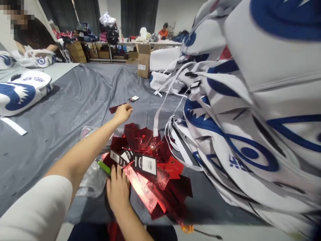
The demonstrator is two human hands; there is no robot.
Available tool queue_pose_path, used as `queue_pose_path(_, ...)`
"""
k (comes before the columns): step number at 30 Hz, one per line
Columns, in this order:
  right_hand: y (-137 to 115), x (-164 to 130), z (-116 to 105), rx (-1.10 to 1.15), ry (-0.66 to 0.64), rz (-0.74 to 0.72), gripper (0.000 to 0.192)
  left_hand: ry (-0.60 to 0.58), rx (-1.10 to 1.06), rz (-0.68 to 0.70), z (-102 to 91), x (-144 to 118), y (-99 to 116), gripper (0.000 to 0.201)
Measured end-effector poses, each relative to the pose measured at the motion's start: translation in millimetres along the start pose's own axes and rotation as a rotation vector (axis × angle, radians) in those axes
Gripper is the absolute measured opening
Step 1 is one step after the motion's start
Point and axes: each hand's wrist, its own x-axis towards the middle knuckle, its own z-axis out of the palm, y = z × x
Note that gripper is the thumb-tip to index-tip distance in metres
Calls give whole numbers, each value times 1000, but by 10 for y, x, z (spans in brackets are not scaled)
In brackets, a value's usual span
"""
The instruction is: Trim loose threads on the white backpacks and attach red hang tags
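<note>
A heap of shiny red foil tags [152, 150] lies on the grey cloth in front of me. Several black hang labels [145, 164] with white stickers are fanned across it. My right hand [117, 190] rests on the near left edge of the heap, fingers gripping the bundle just beside the black labels. My left hand [122, 113] is stretched out beyond the heap and pinches one dark red tag [115, 108] just above the cloth.
A tall pile of white and blue bags [245, 110] with loose white straps [165, 97] crowds the right side. A green object [104, 166] and clear plastic wrap [92, 180] lie by my right hand. A black card [133, 98], a cardboard box [143, 60] and a co-worker [32, 33] are farther off.
</note>
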Motion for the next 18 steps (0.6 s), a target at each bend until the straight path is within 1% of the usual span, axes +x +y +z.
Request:
queue_pose_path(1, 2, -18, 34, 18, -14, -4, 54, 43, 56, -35, 3, 193, -131, 28)
queue_pose_path(2, 2, -36, 64, 40, -22, -6, 55, 63, 111, -62, 25, 367, -256, 26)
queue_pose_path(5, 0, -92, 111, 117, -30, 26, 65, 22, 247, -115, 186, 770, -568, 25)
queue_pose_path(8, 5, -127, 106, 205, -51, 35, 74, -25, 347, -164, 395, 1019, -759, 31)
queue_pose_path(10, 5, -123, 90, 241, -55, 23, 76, -35, 407, -197, 478, 1101, -800, 33)
queue_pose_path(12, -12, -94, 59, 230, -37, 40, 72, -41, 452, -204, 469, 1088, -744, 30)
queue_pose_path(14, -51, -39, -1, 194, -20, 69, 63, -38, 481, -171, 352, 958, -587, 26)
queue_pose_path(16, -97, 36, -88, 185, -20, 52, 56, -10, 497, -112, 128, 721, -379, 28)
queue_pose_path(18, -127, 118, -178, 195, -49, 38, 54, 54, 486, -58, -177, 423, -202, 40)
